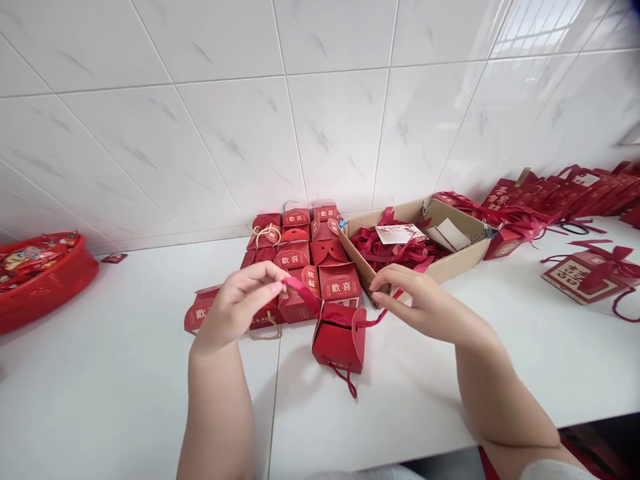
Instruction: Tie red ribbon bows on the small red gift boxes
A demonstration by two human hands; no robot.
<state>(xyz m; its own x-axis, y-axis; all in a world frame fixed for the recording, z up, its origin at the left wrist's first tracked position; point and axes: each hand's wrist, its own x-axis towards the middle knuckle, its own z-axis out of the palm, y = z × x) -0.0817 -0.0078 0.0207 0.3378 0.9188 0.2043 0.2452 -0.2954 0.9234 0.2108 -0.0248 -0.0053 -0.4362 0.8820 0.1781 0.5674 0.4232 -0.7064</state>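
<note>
A small red gift box [340,343] stands on the white table in front of me. Red ribbon [303,293] runs through the holes in its top flaps, and a dark red cord hangs from its near side. My left hand [245,303] is closed, pinching one end of the ribbon between thumb and fingertips, up and left of the box. On the other side, my right hand [420,300] is closed round the ribbon's other length, which passes between thumb and fingers and emerges above the hand. Part of the ribbon in that grip is hidden.
Rows of red gift boxes [293,257] stand against the tiled wall. Beside them is a cardboard tray [445,267] of red ribbons and cards. A red bag of wrapped snacks [55,280] lies at left. A beribboned box [587,277] and several red bags [565,197] are at right.
</note>
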